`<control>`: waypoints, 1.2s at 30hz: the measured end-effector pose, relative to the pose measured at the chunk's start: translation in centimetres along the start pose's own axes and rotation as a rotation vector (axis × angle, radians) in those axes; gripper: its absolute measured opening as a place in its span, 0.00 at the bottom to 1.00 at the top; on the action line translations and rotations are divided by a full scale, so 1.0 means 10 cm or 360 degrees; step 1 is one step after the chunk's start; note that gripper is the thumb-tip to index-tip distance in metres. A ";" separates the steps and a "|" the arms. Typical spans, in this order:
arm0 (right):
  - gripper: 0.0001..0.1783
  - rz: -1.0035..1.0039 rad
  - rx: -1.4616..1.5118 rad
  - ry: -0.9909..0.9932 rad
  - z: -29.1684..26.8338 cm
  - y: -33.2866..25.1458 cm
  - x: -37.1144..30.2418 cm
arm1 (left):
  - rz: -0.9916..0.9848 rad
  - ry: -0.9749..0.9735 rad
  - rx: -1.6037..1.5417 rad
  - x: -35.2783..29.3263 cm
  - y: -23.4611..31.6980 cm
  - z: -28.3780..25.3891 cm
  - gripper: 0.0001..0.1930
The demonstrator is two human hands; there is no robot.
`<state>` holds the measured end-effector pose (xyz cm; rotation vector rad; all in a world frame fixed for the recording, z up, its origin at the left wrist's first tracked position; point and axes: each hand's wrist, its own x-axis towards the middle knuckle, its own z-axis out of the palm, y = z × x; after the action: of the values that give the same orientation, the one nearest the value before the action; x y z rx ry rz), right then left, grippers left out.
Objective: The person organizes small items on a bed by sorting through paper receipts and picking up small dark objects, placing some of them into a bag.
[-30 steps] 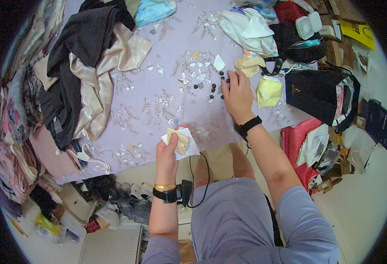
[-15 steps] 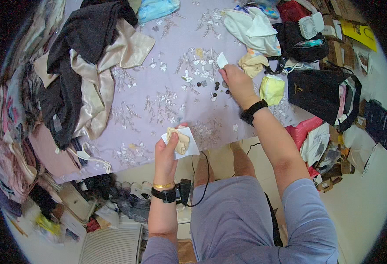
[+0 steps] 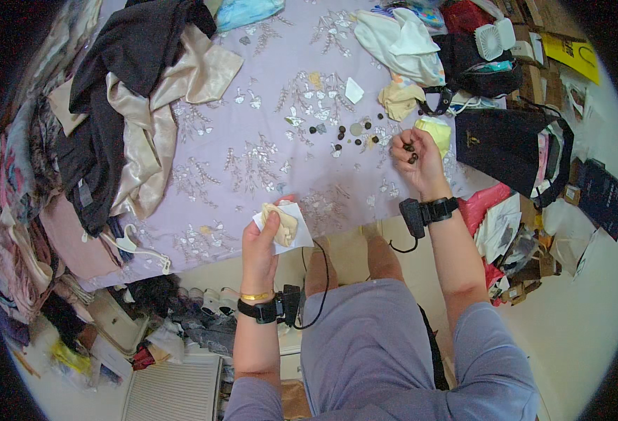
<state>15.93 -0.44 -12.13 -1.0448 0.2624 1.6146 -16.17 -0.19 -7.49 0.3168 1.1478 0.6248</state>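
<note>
My left hand [image 3: 258, 242] is closed on a small folded cream cloth [image 3: 285, 226] and a white sheet of paper [image 3: 300, 219], with the thumb pressed over the cloth. Turned palm up, my right hand [image 3: 422, 156] has its fingers curled round several small dark round pieces [image 3: 410, 153]; whether they are beads or buttons I cannot tell. More loose dark round pieces [image 3: 341, 133] lie scattered to its left on the lilac flowered cloth [image 3: 253, 140], around a greyish disc [image 3: 356, 130]. Behind them lies a small white piece of paper [image 3: 354, 90].
On the left are black garments [image 3: 137, 56], a cream satin one [image 3: 144, 147] and a white hanger [image 3: 130, 243]. At the right sit a yellow packet [image 3: 434, 133], a beige cloth [image 3: 400, 99], white clothing [image 3: 400, 42], a small white fan [image 3: 490, 42] and a black bag [image 3: 495, 144].
My right hand has let go of the small white paper, which now lies on the flowered cloth. It has drawn back right and nearer, palm up with dark pieces showing. My left hand keeps its hold.
</note>
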 end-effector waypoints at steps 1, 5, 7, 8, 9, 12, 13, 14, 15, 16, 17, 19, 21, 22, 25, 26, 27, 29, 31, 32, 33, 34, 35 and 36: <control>0.13 -0.0065 -0.0150 -0.0003 0.00 0.02 -0.02 | -0.0023 -0.0043 -0.0017 0.00 0.01 0.01 0.18; 0.17 -0.0938 -0.1871 0.0630 -0.07 0.18 0.25 | -0.0030 -0.0091 -0.0006 0.02 -0.02 0.02 0.18; 0.17 -0.1187 -0.2332 0.0677 0.13 0.25 0.33 | -0.0002 -0.0056 0.0015 0.03 -0.04 0.02 0.18; 0.18 -0.1438 -0.2795 0.0711 0.27 0.28 0.35 | 0.0027 -0.0019 0.0034 0.02 -0.05 0.01 0.19; 0.16 -0.1311 -0.2975 0.0750 0.41 0.30 0.37 | 0.0026 -0.0011 0.0036 0.02 -0.05 0.00 0.19; 0.14 -0.1666 -0.3169 0.0608 0.35 0.32 0.50 | 0.0010 -0.0039 0.0046 0.02 -0.03 0.06 0.19; 0.12 -0.1728 -0.3206 0.0582 0.35 0.34 0.51 | 0.0013 -0.0033 0.0043 0.02 -0.03 0.06 0.19; 0.12 -0.1725 -0.3208 0.0577 0.35 0.36 0.50 | 0.0016 -0.0029 0.0040 0.01 -0.03 0.06 0.19; 0.10 -0.1732 -0.3281 0.0555 0.36 0.38 0.49 | 0.0015 -0.0025 0.0038 0.02 -0.04 0.05 0.19; 0.09 -0.1743 -0.3354 0.0535 0.36 0.39 0.48 | 0.0014 -0.0042 0.0052 0.02 -0.05 0.01 0.19; 0.09 -0.1743 -0.3356 0.0534 0.33 0.38 0.49 | 0.0012 -0.0060 0.0065 0.03 -0.06 -0.01 0.19; 0.06 -0.1712 -0.3564 0.0291 0.21 0.32 0.50 | 0.0017 -0.0057 0.0070 0.02 -0.06 -0.02 0.19; 0.05 -0.1704 -0.3610 0.0209 0.14 0.28 0.49 | 0.0024 -0.0053 0.0075 0.00 -0.05 -0.03 0.19; 0.06 -0.1690 -0.3654 0.0131 0.12 0.26 0.48 | 0.0020 -0.0043 0.0062 -0.01 -0.04 -0.04 0.18; 0.07 -0.1720 -0.3716 -0.0115 0.10 0.17 0.45 | 0.0008 -0.0017 0.0044 -0.05 -0.02 -0.03 0.18; 0.07 -0.1723 -0.3719 -0.0119 0.09 0.15 0.45 | -0.0003 -0.0005 0.0040 -0.06 -0.01 -0.03 0.17; 0.07 -0.1753 -0.3692 -0.0157 0.07 0.13 0.46 | 0.0000 -0.0005 0.0036 -0.07 -0.01 -0.04 0.17; 0.08 -0.1780 -0.3664 -0.0202 0.05 0.12 0.50 | -0.0027 -0.0050 -0.0019 -0.09 0.00 -0.05 0.16; 0.11 -0.1919 -0.3658 -0.0158 0.04 0.13 0.53 | -0.0004 -0.0046 -0.0029 -0.11 0.01 -0.04 0.16; 0.11 -0.1924 -0.3659 -0.0163 0.03 0.13 0.52 | 0.0017 -0.0045 -0.0035 -0.11 0.01 -0.04 0.16; 0.13 -0.1929 -0.3682 -0.0222 0.02 0.12 0.49 | 0.0022 -0.0044 -0.0038 -0.11 0.01 -0.06 0.16; 0.14 -0.1932 -0.3705 -0.0280 0.02 0.12 0.46 | 0.0005 -0.0062 -0.0025 -0.11 0.00 -0.07 0.16; 0.14 -0.1934 -0.3706 -0.0283 0.03 0.12 0.45 | -0.0013 -0.0081 -0.0011 -0.11 -0.01 -0.09 0.16; 0.15 -0.1986 -0.3706 -0.0283 0.04 0.11 0.44 | -0.0011 -0.0081 -0.0013 -0.12 -0.01 -0.09 0.16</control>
<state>14.92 2.42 -15.49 -1.7842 -2.3857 0.1012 -17.29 -1.02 -7.01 0.3201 1.0972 0.6121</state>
